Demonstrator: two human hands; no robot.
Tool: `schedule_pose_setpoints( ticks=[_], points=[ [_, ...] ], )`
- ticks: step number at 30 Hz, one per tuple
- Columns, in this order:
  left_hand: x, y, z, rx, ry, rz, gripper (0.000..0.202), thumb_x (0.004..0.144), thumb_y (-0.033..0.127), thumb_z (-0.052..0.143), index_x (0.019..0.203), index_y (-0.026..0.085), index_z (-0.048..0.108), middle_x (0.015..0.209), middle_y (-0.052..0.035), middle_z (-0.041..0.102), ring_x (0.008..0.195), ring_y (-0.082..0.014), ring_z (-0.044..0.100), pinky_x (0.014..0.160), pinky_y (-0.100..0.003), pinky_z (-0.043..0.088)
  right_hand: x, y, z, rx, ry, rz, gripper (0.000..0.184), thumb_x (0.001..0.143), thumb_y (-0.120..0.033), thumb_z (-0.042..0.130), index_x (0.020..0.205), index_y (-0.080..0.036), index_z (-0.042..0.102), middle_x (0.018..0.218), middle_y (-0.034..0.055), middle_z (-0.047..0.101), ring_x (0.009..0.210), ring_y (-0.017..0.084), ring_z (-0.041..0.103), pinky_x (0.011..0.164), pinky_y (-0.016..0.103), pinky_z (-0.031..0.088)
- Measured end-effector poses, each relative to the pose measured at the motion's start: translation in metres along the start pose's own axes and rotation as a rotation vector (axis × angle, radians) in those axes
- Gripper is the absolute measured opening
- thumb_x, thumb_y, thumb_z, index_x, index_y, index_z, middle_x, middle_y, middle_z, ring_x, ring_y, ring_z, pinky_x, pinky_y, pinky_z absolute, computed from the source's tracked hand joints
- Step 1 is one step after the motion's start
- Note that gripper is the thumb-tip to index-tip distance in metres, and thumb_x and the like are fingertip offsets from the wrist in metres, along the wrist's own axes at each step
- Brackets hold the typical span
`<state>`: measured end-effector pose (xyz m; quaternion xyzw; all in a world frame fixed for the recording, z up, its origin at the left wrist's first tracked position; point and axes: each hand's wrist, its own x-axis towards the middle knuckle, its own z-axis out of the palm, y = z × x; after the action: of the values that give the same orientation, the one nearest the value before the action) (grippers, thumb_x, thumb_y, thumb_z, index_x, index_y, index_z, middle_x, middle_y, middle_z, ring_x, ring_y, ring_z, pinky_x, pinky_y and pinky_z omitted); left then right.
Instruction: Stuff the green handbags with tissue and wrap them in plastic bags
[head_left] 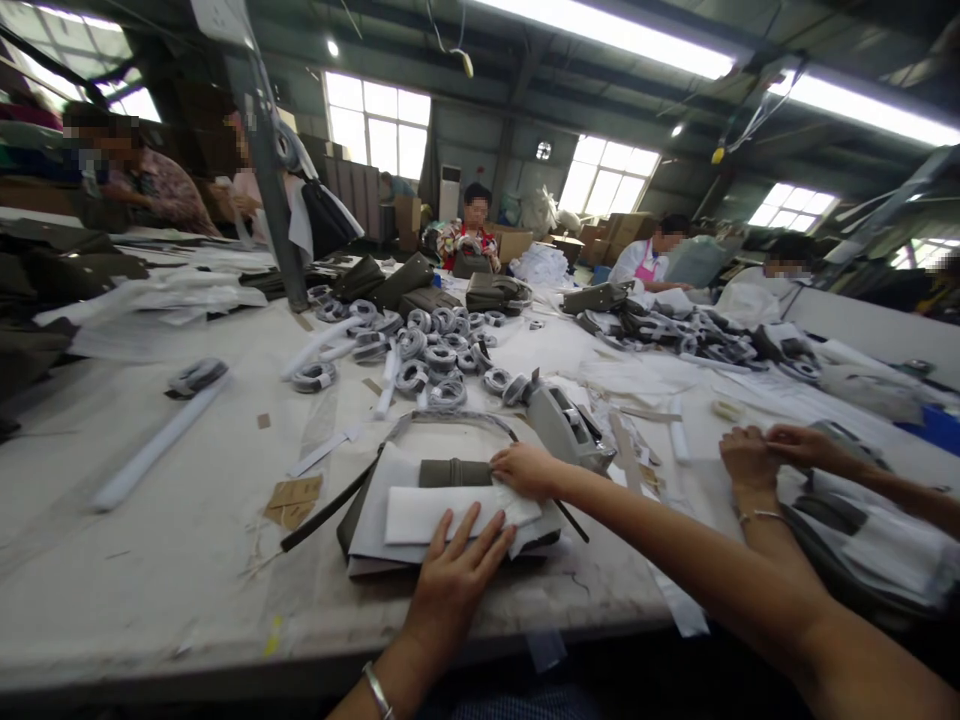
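Handbag (346, 528), one, on the desk (187, 590), one white padding strip (417, 516) atop, left hand (459, 562) with fingers spread wide over it, right hand (529, 471) with fingers curled, grip unclear, one tape dispenser (553, 421) beyond.

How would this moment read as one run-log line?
Left hand: spread on white wrapping; right hand: at wrapping's right end; dark bag: underneath; tape dispenser: beyond bag

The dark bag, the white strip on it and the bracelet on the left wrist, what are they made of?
Dark bag: maybe leather or imitation leather, since its surface looks smooth with a dull sheen. White strip: perhaps thin foam or soft paper; it looks matt and crumples at one end. Bracelet: probably polished metal, because it is silvery and shiny.
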<state>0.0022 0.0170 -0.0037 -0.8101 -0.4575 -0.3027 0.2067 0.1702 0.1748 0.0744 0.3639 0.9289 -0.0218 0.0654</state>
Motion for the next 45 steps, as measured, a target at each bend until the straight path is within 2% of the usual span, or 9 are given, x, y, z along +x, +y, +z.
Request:
schedule_pose_setpoints(
  ticks=[3,6,9,16,22,34,38,41,45],
  points=[
    [0.001,-0.003,-0.002,-0.002,-0.048,0.025,0.045,0.102,0.024,0.036,0.145,0.035,0.043,0.147,0.0058,0.05,0.135,-0.0225,0.048,0.113,-0.046,0.037,-0.046,-0.004,0.001,0.14,0.157,-0.041,0.031,0.101,-0.024,0.044,0.117,-0.02,0.071,0.13,0.0075,0.066,0.125,0.016,0.058,0.107,0.029,0.044],
    [0.002,-0.005,-0.003,-0.009,-0.093,0.055,0.048,0.101,0.018,0.037,0.146,0.033,0.041,0.148,0.005,0.049,0.136,-0.0242,0.046,0.111,-0.048,0.038,-0.091,-0.013,0.01,0.31,0.337,-0.137,0.041,0.095,-0.037,0.059,0.132,-0.018,0.061,0.132,0.0122,0.064,0.132,0.022,0.051,0.114,0.041,0.039],
    [0.002,-0.006,-0.004,-0.024,-0.118,0.057,0.049,0.1,0.018,0.038,0.147,0.032,0.04,0.149,0.0044,0.049,0.136,-0.025,0.046,0.111,-0.049,0.039,-0.114,-0.023,0.022,0.277,0.419,-0.199,0.053,0.088,-0.04,0.069,0.136,-0.022,0.057,0.134,0.0125,0.062,0.134,0.025,0.049,0.116,0.051,0.033],
    [0.004,-0.006,-0.007,-0.038,-0.151,0.049,0.048,0.101,0.022,0.039,0.148,0.029,0.037,0.148,0.0033,0.048,0.136,-0.0241,0.046,0.112,-0.048,0.039,-0.111,-0.037,0.032,0.309,0.689,-0.226,0.017,0.095,-0.024,0.059,0.107,-0.024,0.071,0.109,0.0043,0.076,0.111,0.017,0.067,0.11,0.042,0.043],
    [0.005,-0.006,-0.008,-0.037,-0.167,0.034,0.05,0.1,0.023,0.042,0.15,0.028,0.034,0.148,0.0011,0.049,0.137,-0.0227,0.046,0.113,-0.047,0.037,-0.121,-0.045,0.034,0.306,0.76,-0.252,0.015,0.096,-0.019,0.058,0.103,-0.022,0.07,0.107,0.0032,0.076,0.107,0.016,0.069,0.108,0.04,0.046],
    [0.008,-0.003,-0.012,-0.116,-0.232,-0.024,0.053,0.097,0.018,0.047,0.148,0.032,0.039,0.148,0.0031,0.049,0.139,-0.0236,0.043,0.115,-0.047,0.032,-0.142,-0.055,0.064,0.174,0.819,-0.314,0.015,0.095,-0.015,0.06,0.104,-0.021,0.069,0.11,0.0029,0.076,0.112,0.015,0.067,0.107,0.037,0.046],
    [0.017,0.002,-0.023,-0.23,-0.288,-0.095,0.057,0.092,0.032,0.056,0.147,0.03,0.041,0.149,0.0017,0.048,0.141,-0.0266,0.04,0.117,-0.05,0.028,-0.138,-0.049,0.073,0.137,0.875,-0.343,0.016,0.095,-0.014,0.06,0.106,-0.021,0.069,0.108,0.0022,0.076,0.111,0.015,0.067,0.107,0.036,0.046],
    [0.022,0.008,-0.025,-0.26,-0.255,-0.174,0.054,0.092,0.046,0.056,0.142,0.028,0.049,0.144,-0.0014,0.054,0.137,-0.0286,0.045,0.116,-0.052,0.029,-0.135,-0.048,0.077,0.124,0.904,-0.335,0.02,0.093,-0.012,0.062,0.11,-0.02,0.068,0.108,0.002,0.076,0.111,0.014,0.067,0.108,0.034,0.045],
    [0.022,0.015,-0.013,-0.223,-0.16,-0.236,0.042,0.095,0.043,0.055,0.135,0.03,0.057,0.135,-0.0015,0.061,0.13,-0.0285,0.053,0.113,-0.053,0.032,-0.134,-0.049,0.079,0.113,0.904,-0.327,0.022,0.095,-0.011,0.058,0.112,-0.021,0.068,0.109,0.0022,0.076,0.112,0.014,0.067,0.109,0.035,0.045]
  ],
)
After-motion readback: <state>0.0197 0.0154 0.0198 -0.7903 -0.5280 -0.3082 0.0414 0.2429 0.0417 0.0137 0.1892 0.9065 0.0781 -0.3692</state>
